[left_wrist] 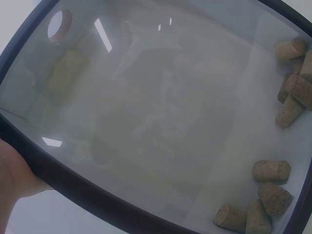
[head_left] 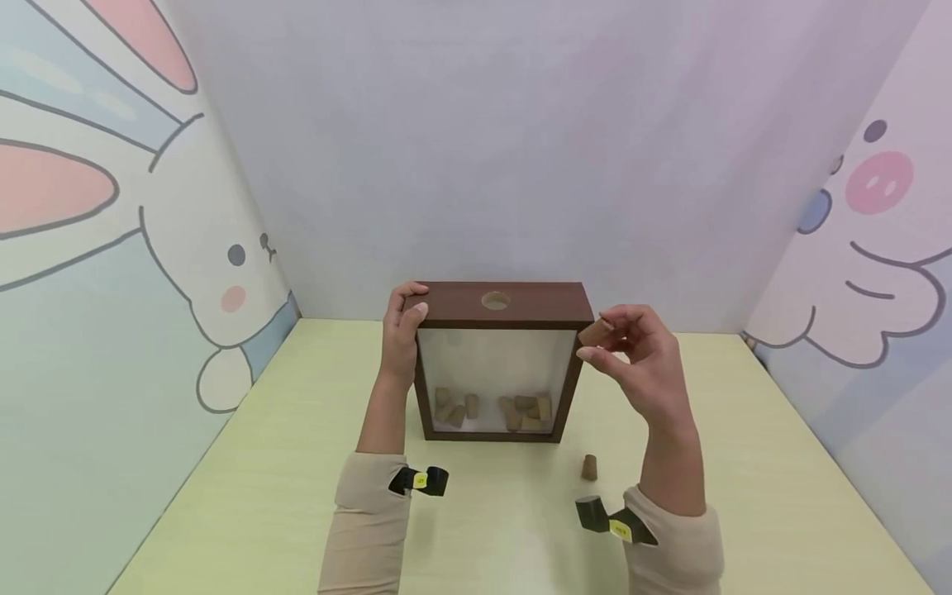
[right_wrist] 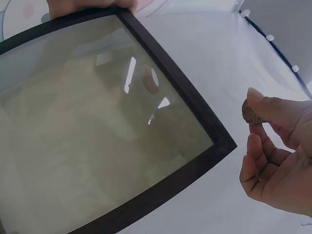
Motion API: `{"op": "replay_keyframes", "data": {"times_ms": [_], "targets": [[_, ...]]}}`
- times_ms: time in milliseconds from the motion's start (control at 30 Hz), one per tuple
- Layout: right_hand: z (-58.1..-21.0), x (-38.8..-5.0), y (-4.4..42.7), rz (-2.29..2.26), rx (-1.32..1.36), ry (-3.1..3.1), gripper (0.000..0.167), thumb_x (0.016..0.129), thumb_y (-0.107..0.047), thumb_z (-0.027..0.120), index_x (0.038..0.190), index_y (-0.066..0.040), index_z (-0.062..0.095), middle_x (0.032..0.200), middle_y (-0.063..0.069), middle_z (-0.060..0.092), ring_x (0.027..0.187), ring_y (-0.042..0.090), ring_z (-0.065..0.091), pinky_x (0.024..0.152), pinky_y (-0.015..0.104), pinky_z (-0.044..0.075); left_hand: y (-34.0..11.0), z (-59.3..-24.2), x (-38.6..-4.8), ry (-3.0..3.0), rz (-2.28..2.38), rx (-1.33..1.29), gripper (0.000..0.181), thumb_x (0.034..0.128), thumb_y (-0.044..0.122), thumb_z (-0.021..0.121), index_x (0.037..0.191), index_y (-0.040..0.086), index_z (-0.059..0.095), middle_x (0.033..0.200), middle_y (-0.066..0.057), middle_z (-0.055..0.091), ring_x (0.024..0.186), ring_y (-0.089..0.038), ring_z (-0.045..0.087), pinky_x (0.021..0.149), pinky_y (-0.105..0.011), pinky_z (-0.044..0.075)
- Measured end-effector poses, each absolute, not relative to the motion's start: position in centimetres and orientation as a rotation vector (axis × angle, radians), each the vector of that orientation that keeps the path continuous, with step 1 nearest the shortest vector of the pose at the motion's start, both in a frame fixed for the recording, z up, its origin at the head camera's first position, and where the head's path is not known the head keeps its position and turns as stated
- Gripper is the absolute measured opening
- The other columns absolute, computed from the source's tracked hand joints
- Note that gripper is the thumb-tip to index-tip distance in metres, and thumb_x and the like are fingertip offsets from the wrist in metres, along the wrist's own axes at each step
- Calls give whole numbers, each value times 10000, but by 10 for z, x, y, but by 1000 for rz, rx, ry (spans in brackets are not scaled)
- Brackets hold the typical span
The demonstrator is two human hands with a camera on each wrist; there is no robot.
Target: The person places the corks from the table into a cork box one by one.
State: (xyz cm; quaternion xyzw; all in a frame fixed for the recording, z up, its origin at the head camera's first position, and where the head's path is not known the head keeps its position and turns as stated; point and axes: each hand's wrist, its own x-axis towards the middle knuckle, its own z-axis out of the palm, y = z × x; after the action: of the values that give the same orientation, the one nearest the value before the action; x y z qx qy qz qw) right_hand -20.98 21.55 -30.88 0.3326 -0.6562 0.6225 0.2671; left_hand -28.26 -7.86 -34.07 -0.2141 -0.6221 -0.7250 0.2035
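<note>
A dark brown wooden box (head_left: 535, 302) with a clear front pane stands upright on the table, and a round hole (head_left: 496, 301) is cut in its top. My left hand (head_left: 402, 337) grips the box's upper left corner, thumb on the front edge. Between thumb and fingertips my right hand (head_left: 645, 364) pinches a cork stopper (head_left: 595, 332), just beside the box's upper right corner. In the right wrist view the held cork (right_wrist: 251, 112) is apart from the frame. Several corks (left_wrist: 271, 171) lie inside at the bottom, in two groups.
One loose cork (head_left: 590, 467) stands on the pale yellow table (head_left: 260, 496), in front of the box's right side. A plain pale wall (head_left: 476, 149) rises behind the box. Cartoon-printed walls (head_left: 855, 273) flank the table on both sides.
</note>
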Motion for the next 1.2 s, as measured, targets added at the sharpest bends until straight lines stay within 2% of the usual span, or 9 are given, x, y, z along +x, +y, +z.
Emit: {"op": "replay_keyframes", "data": {"times_ms": [167, 333, 467, 633, 800, 1000, 1200], "targets": [[-295, -213, 205, 1716, 1026, -1688, 392, 703, 258, 586, 1063, 143, 483, 868, 109, 558, 788, 201, 550, 677, 266, 410, -78, -342, -283, -1741, -2026, -600, 302, 871, 234, 457, 1136, 92, 480, 1275, -23, 397, 1173, -169, 334, 952, -371, 213], [-279, -217, 195, 1746, 1052, -1682, 385, 730, 225, 552, 1092, 138, 455, 876, 94, 489, 826, 219, 553, 680, 284, 391, -77, -342, -286, -1714, -2041, -626, 305, 875, 230, 457, 1141, 82, 473, 1236, -33, 413, 1074, -184, 385, 904, -346, 258], [-266, -223, 190, 1762, 1024, -1731, 358, 727, 222, 556, 1060, 126, 465, 863, 87, 465, 805, 210, 549, 660, 280, 392, -77, -341, -288, -1696, -2058, -640, 306, 875, 232, 459, 1141, 83, 469, 1198, -36, 428, 1015, -184, 406, 877, -331, 280], [-251, -228, 187, 1903, 969, -1733, 321, 720, 245, 555, 961, 37, 517, 823, 85, 453, 795, 201, 555, 702, 282, 436, -76, -340, -289, -1702, -2070, -637, 316, 870, 244, 464, 1143, 85, 468, 1165, -35, 440, 991, -181, 416, 865, -329, 292], [-240, -236, 182, 2082, 955, -1705, 303, 758, 216, 546, 938, -27, 531, 822, 78, 448, 820, 201, 543, 773, 295, 439, -77, -341, -289, -1709, -2070, -635, 321, 869, 247, 464, 1147, 84, 465, 1162, -37, 440, 988, -188, 418, 862, -333, 296], [-232, -249, 177, 2126, 883, -1863, 251, 818, 129, 538, 979, -63, 550, 853, 52, 534, 874, 224, 560, 724, 283, 433, -77, -341, -288, -1700, -2072, -634, 320, 871, 240, 465, 1146, 76, 466, 1167, -36, 437, 986, -188, 412, 859, -333, 292], [-224, -261, 169, 2092, 813, -2094, 164, 841, 27, 595, 980, -57, 576, 893, 76, 633, 780, 218, 560, 650, 307, 434, -77, -342, -287, -1699, -2072, -637, 331, 883, 224, 454, 1159, 41, 452, 1151, -55, 440, 967, -200, 423, 846, -332, 308]]}}
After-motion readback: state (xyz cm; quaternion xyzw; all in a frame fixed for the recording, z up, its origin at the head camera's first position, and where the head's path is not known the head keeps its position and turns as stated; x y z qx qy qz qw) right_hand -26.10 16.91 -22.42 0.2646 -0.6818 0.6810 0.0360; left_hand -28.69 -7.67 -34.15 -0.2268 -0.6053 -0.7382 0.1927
